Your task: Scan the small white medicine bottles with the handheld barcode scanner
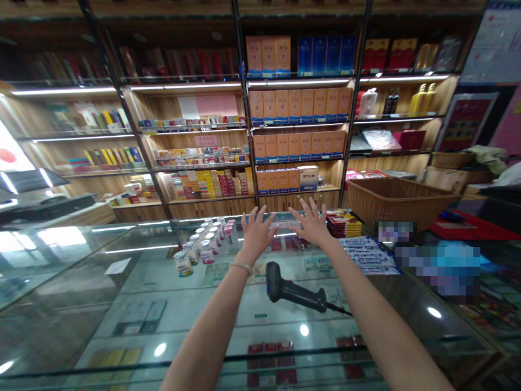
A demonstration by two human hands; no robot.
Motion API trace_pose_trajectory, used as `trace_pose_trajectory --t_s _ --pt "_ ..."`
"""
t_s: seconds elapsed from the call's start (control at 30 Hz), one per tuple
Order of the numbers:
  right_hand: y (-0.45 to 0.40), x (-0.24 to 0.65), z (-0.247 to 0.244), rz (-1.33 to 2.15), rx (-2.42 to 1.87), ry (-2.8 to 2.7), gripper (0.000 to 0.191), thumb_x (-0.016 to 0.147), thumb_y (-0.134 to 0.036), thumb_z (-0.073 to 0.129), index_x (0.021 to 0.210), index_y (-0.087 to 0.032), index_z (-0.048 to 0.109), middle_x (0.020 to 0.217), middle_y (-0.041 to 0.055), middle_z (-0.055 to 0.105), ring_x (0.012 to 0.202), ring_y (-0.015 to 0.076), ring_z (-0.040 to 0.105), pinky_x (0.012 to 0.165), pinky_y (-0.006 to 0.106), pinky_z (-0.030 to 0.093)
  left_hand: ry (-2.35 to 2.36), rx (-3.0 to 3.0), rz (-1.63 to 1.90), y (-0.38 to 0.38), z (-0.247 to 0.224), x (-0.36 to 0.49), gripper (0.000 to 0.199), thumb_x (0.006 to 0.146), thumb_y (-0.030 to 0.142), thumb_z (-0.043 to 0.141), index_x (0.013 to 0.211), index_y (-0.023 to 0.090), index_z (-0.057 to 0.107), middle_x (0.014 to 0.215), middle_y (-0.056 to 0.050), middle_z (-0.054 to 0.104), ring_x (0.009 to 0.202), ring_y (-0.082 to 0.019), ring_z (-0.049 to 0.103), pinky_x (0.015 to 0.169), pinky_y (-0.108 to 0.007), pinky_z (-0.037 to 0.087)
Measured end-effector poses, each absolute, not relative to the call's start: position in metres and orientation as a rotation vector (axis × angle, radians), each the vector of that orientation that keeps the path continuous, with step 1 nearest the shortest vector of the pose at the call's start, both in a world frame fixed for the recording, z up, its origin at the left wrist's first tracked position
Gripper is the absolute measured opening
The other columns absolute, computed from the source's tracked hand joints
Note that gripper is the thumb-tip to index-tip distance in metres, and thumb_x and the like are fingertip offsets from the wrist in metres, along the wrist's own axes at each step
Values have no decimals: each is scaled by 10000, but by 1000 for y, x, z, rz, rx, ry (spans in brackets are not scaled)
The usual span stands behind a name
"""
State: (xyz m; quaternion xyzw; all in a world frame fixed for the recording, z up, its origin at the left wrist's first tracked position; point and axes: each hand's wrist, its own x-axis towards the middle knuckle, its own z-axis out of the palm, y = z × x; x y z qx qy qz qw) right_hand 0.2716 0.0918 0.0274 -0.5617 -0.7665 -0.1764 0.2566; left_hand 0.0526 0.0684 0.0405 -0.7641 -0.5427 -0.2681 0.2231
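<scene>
Both my arms reach forward over a glass display counter (pixel 183 315). My left hand (pixel 257 233) is raised with its fingers spread and nothing in it, just right of several small jars (pixel 207 251). My right hand (pixel 312 224) is likewise spread and holds nothing; a stack of red and yellow packets (pixel 344 224) lies close to its right. Between my forearms, a black barcode scanner (pixel 293 290) rests on the glass, its cable passing under my right forearm. Blue and white long packets (pixel 370 255) lie in a row right of my right wrist.
A brown wicker basket (pixel 401 203) stands at the counter's far right, beside a red mat (pixel 476 225). Behind the counter rise shelves with orange boxes (pixel 301 106), blue boxes (pixel 326 55) and many small cartons (pixel 209 184). A white paper (pixel 118 266) lies at the left.
</scene>
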Motion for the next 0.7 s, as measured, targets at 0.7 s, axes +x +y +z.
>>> trace_pose_trajectory --t_s 0.7 --pt "101 294 -1 -570 -1640 -2068 598 888 -447 649 1435 -225 559 1682 119 267 1548 396 160 1194 718 65 -1404 -2327 -580 105 18 89 514 916 465 616 1424 406 562 1638 -53 386 1495 -350 313 1206 -666 182"
